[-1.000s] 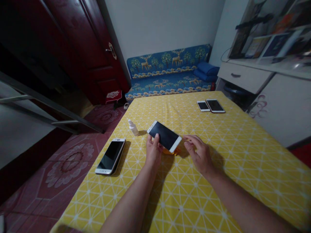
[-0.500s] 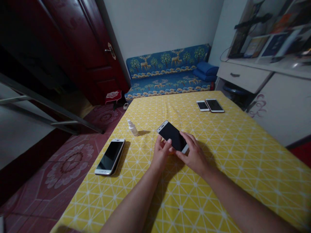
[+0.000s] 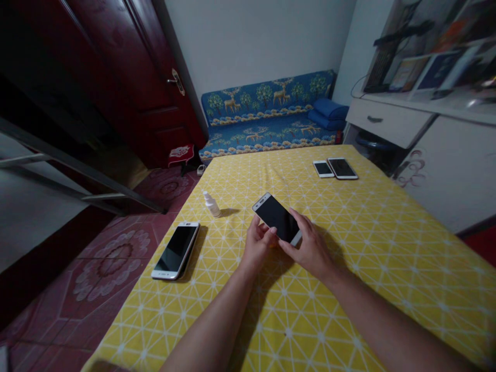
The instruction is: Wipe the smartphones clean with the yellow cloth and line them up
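A white smartphone (image 3: 277,216) with a dark screen is held over the yellow tablecloth, tilted, its top end pointing up and left. My left hand (image 3: 259,243) grips its lower left edge, the thumb at the side and the other fingers partly hidden beneath. At the lower right end, my right hand (image 3: 308,243) holds it between thumb and fingers. A bit of orange shows under the phone by my left thumb; I cannot make out what it is. Left of my hands stands a small white spray bottle (image 3: 212,204), upright.
Another white phone (image 3: 176,250) lies at the table's left edge, apparently on something dark. A small white phone (image 3: 323,169) and a larger one (image 3: 342,168) lie side by side at the far right. Behind the yellow tablecloth (image 3: 387,268) is a blue patterned sofa (image 3: 267,124).
The phone in my hands has shifted very slightly to the right, and my left thumb has moved a little with it. Everything else stays in place.
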`<move>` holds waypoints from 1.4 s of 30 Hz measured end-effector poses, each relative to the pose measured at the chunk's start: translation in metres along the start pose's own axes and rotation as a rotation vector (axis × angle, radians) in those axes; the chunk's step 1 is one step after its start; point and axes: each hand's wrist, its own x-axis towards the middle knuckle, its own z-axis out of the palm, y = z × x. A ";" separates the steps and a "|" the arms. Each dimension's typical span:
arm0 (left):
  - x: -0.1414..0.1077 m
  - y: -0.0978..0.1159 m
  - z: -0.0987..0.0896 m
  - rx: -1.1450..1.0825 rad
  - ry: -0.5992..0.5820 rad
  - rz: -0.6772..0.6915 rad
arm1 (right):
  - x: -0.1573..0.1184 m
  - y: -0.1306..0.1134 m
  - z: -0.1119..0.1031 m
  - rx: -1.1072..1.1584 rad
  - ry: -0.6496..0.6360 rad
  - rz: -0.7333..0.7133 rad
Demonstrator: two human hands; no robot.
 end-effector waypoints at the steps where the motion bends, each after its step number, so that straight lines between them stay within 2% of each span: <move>1: 0.001 -0.001 0.000 0.004 -0.012 0.012 | 0.000 0.000 0.000 -0.009 0.003 0.005; 7: 0.002 -0.001 -0.004 0.047 -0.034 0.037 | 0.000 0.000 -0.001 -0.036 0.032 0.050; 12: 0.004 -0.002 -0.010 0.128 -0.007 0.023 | 0.002 0.004 -0.004 -0.081 0.097 0.021; 17: 0.004 -0.003 -0.013 0.186 0.033 0.002 | 0.015 0.027 -0.017 -0.222 0.155 -0.002; 19: 0.004 -0.004 -0.014 0.217 0.025 0.013 | 0.020 0.043 -0.025 -0.314 0.171 0.093; 23: 0.002 -0.006 -0.014 0.269 0.012 0.013 | 0.026 0.072 -0.045 -0.518 0.128 0.387; 26: 0.001 -0.007 -0.015 0.350 -0.001 0.056 | 0.028 0.086 -0.060 -0.602 0.118 0.526; 30: -0.001 -0.003 -0.014 0.533 -0.018 0.176 | 0.029 0.093 -0.071 -0.658 0.118 0.599; 34: -0.003 0.000 -0.013 0.672 -0.046 0.256 | 0.029 0.094 -0.072 -0.675 0.074 0.658; 42: -0.003 -0.001 -0.015 0.673 -0.037 0.248 | 0.026 0.097 -0.068 -0.716 0.061 0.621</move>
